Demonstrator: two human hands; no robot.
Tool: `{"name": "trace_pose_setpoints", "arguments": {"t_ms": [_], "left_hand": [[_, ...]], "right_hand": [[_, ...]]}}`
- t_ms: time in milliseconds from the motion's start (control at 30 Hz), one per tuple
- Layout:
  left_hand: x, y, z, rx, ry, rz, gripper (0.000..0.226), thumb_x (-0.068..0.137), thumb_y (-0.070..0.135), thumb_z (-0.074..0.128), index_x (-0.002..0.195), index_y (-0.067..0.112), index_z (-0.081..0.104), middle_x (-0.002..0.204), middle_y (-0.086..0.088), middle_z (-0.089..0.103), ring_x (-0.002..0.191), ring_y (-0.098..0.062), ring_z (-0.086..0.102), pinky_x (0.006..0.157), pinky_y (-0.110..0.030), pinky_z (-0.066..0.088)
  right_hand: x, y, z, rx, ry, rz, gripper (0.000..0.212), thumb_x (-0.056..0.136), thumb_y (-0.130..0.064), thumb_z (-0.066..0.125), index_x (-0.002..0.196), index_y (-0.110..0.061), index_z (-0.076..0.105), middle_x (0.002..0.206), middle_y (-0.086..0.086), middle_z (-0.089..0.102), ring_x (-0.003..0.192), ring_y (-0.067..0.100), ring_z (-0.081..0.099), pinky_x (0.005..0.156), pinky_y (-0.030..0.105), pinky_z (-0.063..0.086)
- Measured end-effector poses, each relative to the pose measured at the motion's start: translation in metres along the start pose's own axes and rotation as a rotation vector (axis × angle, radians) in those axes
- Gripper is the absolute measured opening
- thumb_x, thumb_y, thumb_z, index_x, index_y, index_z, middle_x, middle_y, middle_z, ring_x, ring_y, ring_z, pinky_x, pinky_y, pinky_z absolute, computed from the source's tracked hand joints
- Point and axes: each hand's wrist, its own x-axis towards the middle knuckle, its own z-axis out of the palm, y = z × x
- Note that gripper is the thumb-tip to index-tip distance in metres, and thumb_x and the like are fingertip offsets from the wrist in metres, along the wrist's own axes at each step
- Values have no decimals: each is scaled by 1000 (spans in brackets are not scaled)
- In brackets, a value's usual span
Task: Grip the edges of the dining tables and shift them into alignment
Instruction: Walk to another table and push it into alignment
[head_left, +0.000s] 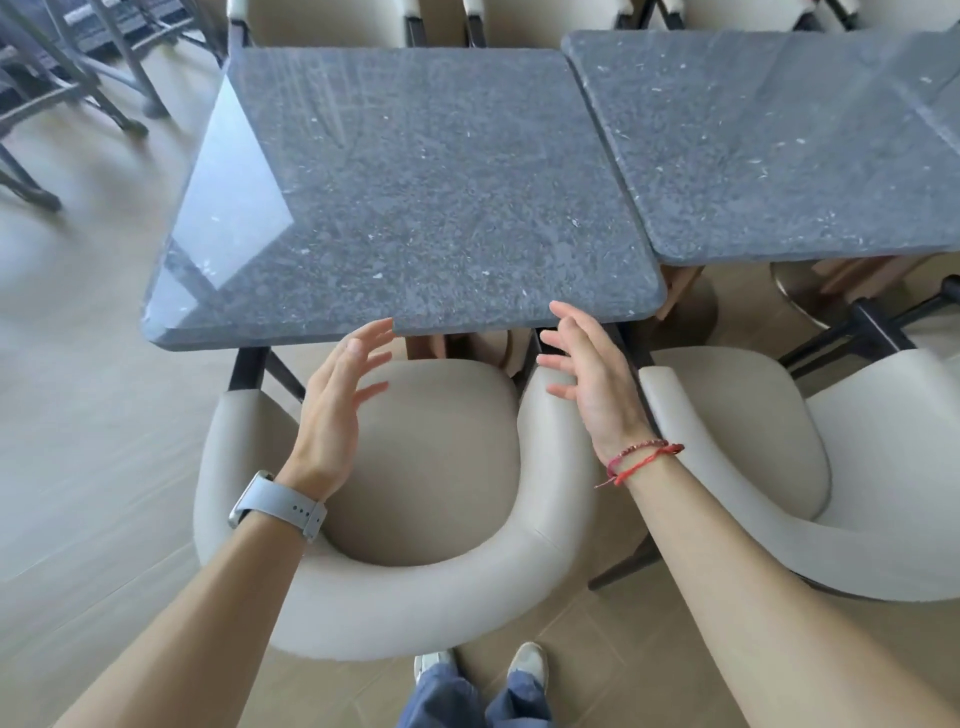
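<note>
Dining table (405, 208) edge just beyond left hand (337, 400), right hand (592, 384), both splayed, perhaps touching

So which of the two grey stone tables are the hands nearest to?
The left table: the left hand and right hand are both open at its near edge, above the cream chair. The right table sits further back.

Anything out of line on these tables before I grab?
Yes. The left dark grey speckled stone tabletop juts further toward the person than the matching tabletop on its right, so their front edges form a step. The left hand and right hand are open, gripping nothing.
</note>
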Motion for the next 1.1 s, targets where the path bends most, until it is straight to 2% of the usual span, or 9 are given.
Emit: {"name": "trace_pose_setpoints", "arguments": {"t_ms": [133,233,300,400,500,700,867,967,1100], "left_hand": [[36,-27,-19,168,35,-15,59,86,69,44,131,37,63,141,13,61,133,-3,53,111,-35,42],[71,-50,-26,298,48,-32,55,88,65,46,133,37,62,141,13,57,123,16,50,114,-31,37],[97,-69,-29,412,80,-26,57,87,67,45,133,38,62,140,12,54,129,2,49,115,-32,35],[133,-93,-35,637,115,7,71,80,74,39,134,35,64,144,8,52,142,-18,37,119,-40,31],[166,-113,-43,764,132,-1,76,78,74,35,135,34,64,153,0,48,146,-22,28,121,-43,24],[222,-153,-52,1052,163,74,59,87,61,41,131,32,66,150,-4,47,149,-29,27,123,-47,13],[259,-167,-63,1303,162,180,58,92,63,38,142,37,51,158,-11,37,151,-36,22,124,-56,4],[262,-179,-58,1425,167,243,57,92,64,34,142,39,46,155,-8,39,146,-36,28,122,-57,15],[261,-179,-57,1406,213,247,54,92,62,37,140,38,48,152,-7,43,145,-36,30,121,-57,18]], "right_hand": [[48,22,23,-117,-31,-11,58,83,-56,47,135,-32,57,111,-21,60,111,6,61,101,28,46],[97,49,36,-260,-59,-36,58,83,-64,48,133,-36,59,119,-9,66,112,9,62,110,36,43],[128,68,43,-355,-69,-60,58,88,-62,49,137,-33,58,132,0,63,120,15,60,110,35,42],[168,90,51,-519,-74,-108,57,89,-60,46,139,-34,56,138,2,59,126,19,54,107,32,39],[206,109,61,-652,-60,-169,60,88,-60,41,138,-32,57,139,1,57,129,22,49,112,36,35],[258,141,83,-930,81,-318,60,86,-66,37,133,-38,61,143,0,55,131,27,44,112,43,31],[286,161,103,-1192,151,-402,66,88,-71,32,145,-42,49,162,15,32,148,35,26,118,51,17],[289,170,109,-1255,247,-441,70,86,-76,32,145,-42,49,159,17,37,147,40,29,118,55,19],[290,171,109,-1254,248,-439,71,86,-76,31,145,-41,50,159,17,38,147,40,30,118,55,20]]}}
